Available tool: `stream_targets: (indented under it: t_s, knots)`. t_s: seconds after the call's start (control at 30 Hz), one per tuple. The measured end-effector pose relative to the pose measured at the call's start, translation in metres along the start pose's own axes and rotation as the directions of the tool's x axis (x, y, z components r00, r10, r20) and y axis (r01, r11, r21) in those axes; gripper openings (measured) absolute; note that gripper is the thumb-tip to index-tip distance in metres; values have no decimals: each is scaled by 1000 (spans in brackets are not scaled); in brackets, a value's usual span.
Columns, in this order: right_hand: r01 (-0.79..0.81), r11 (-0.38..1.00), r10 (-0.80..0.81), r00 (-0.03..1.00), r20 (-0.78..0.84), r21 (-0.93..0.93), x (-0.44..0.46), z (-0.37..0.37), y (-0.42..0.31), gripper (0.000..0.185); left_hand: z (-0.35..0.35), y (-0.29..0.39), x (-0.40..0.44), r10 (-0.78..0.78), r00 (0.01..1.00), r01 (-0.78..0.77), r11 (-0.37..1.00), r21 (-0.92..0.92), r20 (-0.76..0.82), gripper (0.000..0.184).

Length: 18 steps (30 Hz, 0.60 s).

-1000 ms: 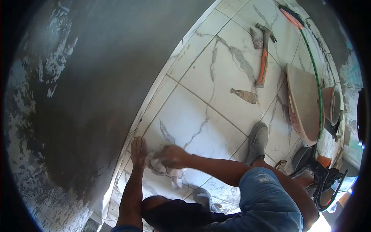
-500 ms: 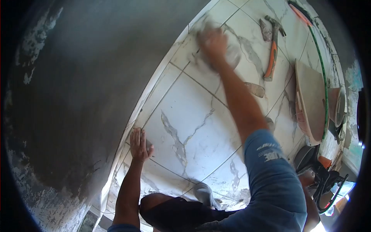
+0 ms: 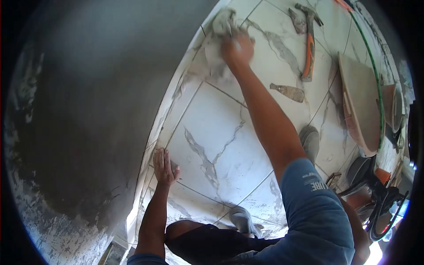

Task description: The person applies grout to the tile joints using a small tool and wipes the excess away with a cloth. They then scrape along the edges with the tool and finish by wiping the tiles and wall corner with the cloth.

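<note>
My right hand (image 3: 238, 47) is closed on a pale rag (image 3: 225, 20), blurred by motion, and presses it to the tiles beside the wall base. Smeared dust or wet grime shows on the tiles around the rag. Lower down, my left hand (image 3: 165, 167) lies flat on the marble-patterned tile floor (image 3: 201, 119), fingers stretched toward the skirting edge, holding nothing. The grey plastered wall (image 3: 101, 97) rises to the left of both hands.
To the right lie a hammer (image 3: 310, 53) with an orange and black handle, a dirty lump-like object (image 3: 298, 22) and a small worn tool (image 3: 290, 92). A large beige basin (image 3: 362, 106), a green hose (image 3: 372, 70) and a dark bucket (image 3: 360, 170) line the far side.
My right hand has swept the rag left, closer to the wall base. My left hand stays flat on the floor. The view has shifted slightly, uncovering the small worn tool and a shoe.
</note>
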State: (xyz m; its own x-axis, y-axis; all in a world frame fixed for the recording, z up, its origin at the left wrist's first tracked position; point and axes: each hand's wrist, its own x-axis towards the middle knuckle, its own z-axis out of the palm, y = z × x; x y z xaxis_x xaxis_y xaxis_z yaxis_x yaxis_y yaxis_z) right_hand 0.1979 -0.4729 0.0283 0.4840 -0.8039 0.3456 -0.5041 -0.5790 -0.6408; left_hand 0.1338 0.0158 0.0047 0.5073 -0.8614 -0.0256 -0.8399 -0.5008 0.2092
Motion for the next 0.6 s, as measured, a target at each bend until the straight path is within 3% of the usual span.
stream_targets:
  t_s: [0.03,0.1,0.17,0.23,0.3,0.37,0.4,0.5,0.6]
  knots:
    - [-78,997,79,996,-52,26,17,17,-8,51,0,0,0,8,1000,-8,1000,5,-18,72]
    - [43,993,-22,982,-188,107,3,71,-14,59,2,-1,2,24,1000,-24,1000,12,-16,72]
    - [53,975,-24,991,-133,215,-47,59,-41,52,1,0,1,11,1000,-11,1000,14,-27,71]
    - [0,950,-28,996,83,313,-98,23,-66,52,2,-1,1,17,999,-16,1000,18,-34,71]
    - [-12,951,-31,991,133,309,-101,23,-67,54,3,-1,0,21,999,-21,999,24,-36,72]
    - [176,924,-93,965,-247,339,-70,52,-50,56,3,-1,0,16,999,-15,1000,26,-33,72]
    - [185,932,-83,946,-314,311,-54,70,-40,52,3,-1,2,14,1000,-13,1000,28,-21,72]
    - [86,921,18,965,-260,381,-65,61,-58,48,0,1,-3,9,999,-9,1000,24,-31,73]
    - [-17,887,14,1000,9,461,-119,27,-80,47,5,-1,0,10,999,-9,999,36,-34,73]
